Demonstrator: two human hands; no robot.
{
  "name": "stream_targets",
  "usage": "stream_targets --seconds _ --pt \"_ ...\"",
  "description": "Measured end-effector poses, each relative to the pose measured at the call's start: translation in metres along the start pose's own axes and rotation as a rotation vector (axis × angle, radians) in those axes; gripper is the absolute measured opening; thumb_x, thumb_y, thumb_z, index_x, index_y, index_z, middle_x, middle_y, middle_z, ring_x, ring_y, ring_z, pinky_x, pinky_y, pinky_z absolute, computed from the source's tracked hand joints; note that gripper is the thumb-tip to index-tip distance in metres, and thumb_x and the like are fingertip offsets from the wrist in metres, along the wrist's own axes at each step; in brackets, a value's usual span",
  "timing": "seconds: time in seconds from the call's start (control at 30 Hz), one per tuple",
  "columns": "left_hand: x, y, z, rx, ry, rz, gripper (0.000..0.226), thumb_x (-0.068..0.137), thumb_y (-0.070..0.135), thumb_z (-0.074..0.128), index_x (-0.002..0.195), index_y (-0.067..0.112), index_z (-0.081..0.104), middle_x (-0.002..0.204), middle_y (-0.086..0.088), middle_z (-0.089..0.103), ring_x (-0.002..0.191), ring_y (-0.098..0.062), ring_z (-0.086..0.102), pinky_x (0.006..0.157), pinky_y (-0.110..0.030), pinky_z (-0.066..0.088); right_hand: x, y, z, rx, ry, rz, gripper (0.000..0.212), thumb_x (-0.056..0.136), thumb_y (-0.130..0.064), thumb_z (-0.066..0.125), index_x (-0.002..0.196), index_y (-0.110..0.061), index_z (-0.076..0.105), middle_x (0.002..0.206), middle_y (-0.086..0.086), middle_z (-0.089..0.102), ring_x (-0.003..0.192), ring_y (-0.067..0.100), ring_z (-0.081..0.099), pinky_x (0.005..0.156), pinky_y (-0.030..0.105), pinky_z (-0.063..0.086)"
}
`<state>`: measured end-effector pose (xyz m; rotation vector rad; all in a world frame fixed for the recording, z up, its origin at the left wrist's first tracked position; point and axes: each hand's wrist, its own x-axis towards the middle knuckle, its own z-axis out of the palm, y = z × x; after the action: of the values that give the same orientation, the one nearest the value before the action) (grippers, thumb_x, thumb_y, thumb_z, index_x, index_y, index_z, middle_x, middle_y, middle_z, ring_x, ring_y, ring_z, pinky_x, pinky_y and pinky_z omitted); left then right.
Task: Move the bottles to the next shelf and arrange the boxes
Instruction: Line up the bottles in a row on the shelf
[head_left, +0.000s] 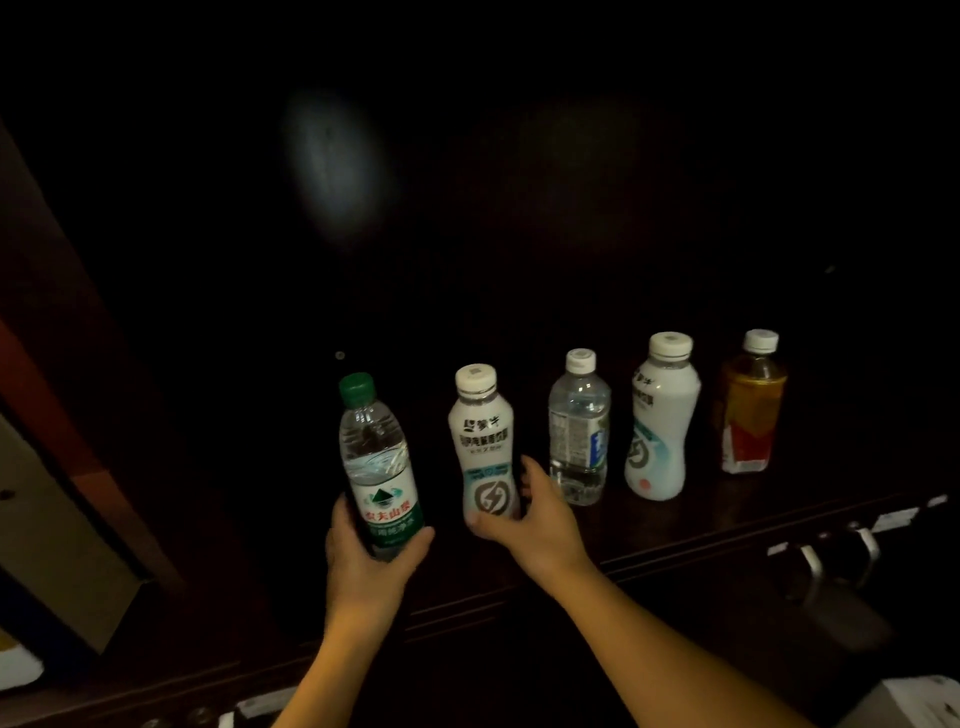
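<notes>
Head view: dark shelf (675, 525), its back wall indistinct.

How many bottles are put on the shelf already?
Three stand untouched on the dark shelf: a clear water bottle, a white drink bottle and an amber tea bottle. The left hand grips the green-capped water bottle; the right hand wraps another white bottle. No boxes arranged in view.

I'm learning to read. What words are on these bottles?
Green-capped water bottle: "农夫山泉"; the smaller line beneath is too blurred to read.
White bottle in the right hand: "蒙牛"; the rest is blurred.
Clear bottle, second white bottle, amber bottle: labels unreadable.
</notes>
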<state>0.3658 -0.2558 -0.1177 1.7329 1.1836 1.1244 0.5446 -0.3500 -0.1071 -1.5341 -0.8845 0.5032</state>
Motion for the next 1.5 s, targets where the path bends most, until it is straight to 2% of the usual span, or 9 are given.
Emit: stream_targets --seconds 0.07,0.17,0.3,0.43,0.57,0.73,0.9,1.1,1.5 --pt "-0.031 0.010 0.004 0.035 0.140 0.179 0.091 0.060 0.050 0.078 0.136 0.028 0.033 0.135 -0.008 0.040 0.120 -0.028 0.046 0.095 -0.036 0.041 -0.011 0.004 -0.016 -0.055 0.152 -0.041 0.071 0.063 -0.045 0.080 0.127 -0.038 0.049 0.119 -0.009 0.056 0.105 0.003 0.056 0.084 0.015 0.045" --pt "-0.074 0.033 0.047 -0.031 0.024 0.431 0.067 0.068 0.035 0.081 0.124 0.028 0.046 0.115 -0.004 0.051 0.101 -0.013 0.056 0.084 -0.016 0.044 -0.018 0.010 -0.054 -0.045 0.416 -0.099 0.038 0.068 -0.030 0.079 0.098 -0.038 0.057 0.091 -0.006 0.063 0.081 0.003 0.061 0.072 0.022 0.049" --pt "-0.084 0.086 0.122 -0.110 -0.204 0.273 0.069 0.074 0.045 0.072 0.133 0.033 0.037 0.129 0.006 0.048 0.115 -0.010 0.050 0.091 -0.017 0.039 -0.006 0.013 -0.113 -0.136 0.661 0.006 0.042 0.077 -0.022 0.078 0.112 -0.013 0.055 0.106 0.002 0.054 0.098 0.023 0.060 0.080 0.034 0.049" --pt "-0.060 0.118 0.176 -0.118 -0.166 0.056 0.097 0.073 0.045 0.074 0.148 0.017 0.018 0.151 -0.006 0.026 0.131 -0.022 0.037 0.096 -0.029 0.037 0.010 0.014 -0.136 -0.280 0.598 0.072 0.072 0.075 -0.045 0.078 0.129 -0.012 0.045 0.127 0.007 0.045 0.118 0.026 0.049 0.092 0.045 0.050" --pt "-0.035 0.116 0.203 -0.066 -0.129 0.045 0.095 0.067 0.045 0.079 0.142 0.014 0.029 0.139 -0.011 0.038 0.121 -0.028 0.048 0.085 -0.034 0.044 0.030 0.014 -0.136 -0.372 0.620 0.098 0.083 0.068 -0.054 0.079 0.130 -0.011 0.044 0.130 0.010 0.048 0.122 0.027 0.041 0.094 0.045 0.046" --pt "-0.020 0.100 0.207 -0.080 -0.174 0.117 0.081 0.064 0.035 0.083 0.132 0.022 0.041 0.119 -0.002 0.042 0.098 -0.013 0.049 0.072 -0.014 0.034 0.044 0.025 -0.151 -0.414 0.532 0.028 0.067 0.070 -0.046 0.079 0.123 -0.016 0.050 0.114 0.001 0.057 0.107 0.020 0.054 0.084 0.040 0.052" --pt "-0.012 0.086 0.199 -0.160 -0.303 0.161 0.072 0.066 0.032 0.080 0.130 0.033 0.047 0.112 0.015 0.047 0.102 -0.005 0.054 0.082 -0.022 0.044 0.047 0.036 -0.178 -0.080 0.236 0.039 0.065 0.072 -0.024 0.077 0.131 -0.025 0.051 0.104 -0.013 0.068 0.091 0.002 0.066 0.075 0.025 0.057" --pt "-0.014 0.080 0.195 -0.294 -0.392 0.099 0.070 0.070 0.028 0.080 0.124 0.050 0.041 0.120 0.013 0.059 0.099 0.009 0.058 0.072 -0.010 0.047 0.046 0.041 -0.171 -0.271 0.301 -0.017 0.070 0.058 -0.049 0.082 0.118 -0.037 0.048 0.108 -0.016 0.046 0.095 0.001 0.053 0.074 0.021 0.047" --pt "-0.014 0.076 0.195 -0.241 -0.394 0.166 0.075 0.076 0.014 0.075 0.137 0.037 0.037 0.124 0.013 0.055 0.104 0.013 0.052 0.076 -0.007 0.043 0.050 0.043 -0.179 -0.122 0.195 0.044 0.059 0.065 -0.027 0.078 0.119 -0.034 0.055 0.098 -0.014 0.071 0.087 -0.005 0.066 0.074 0.016 0.053"
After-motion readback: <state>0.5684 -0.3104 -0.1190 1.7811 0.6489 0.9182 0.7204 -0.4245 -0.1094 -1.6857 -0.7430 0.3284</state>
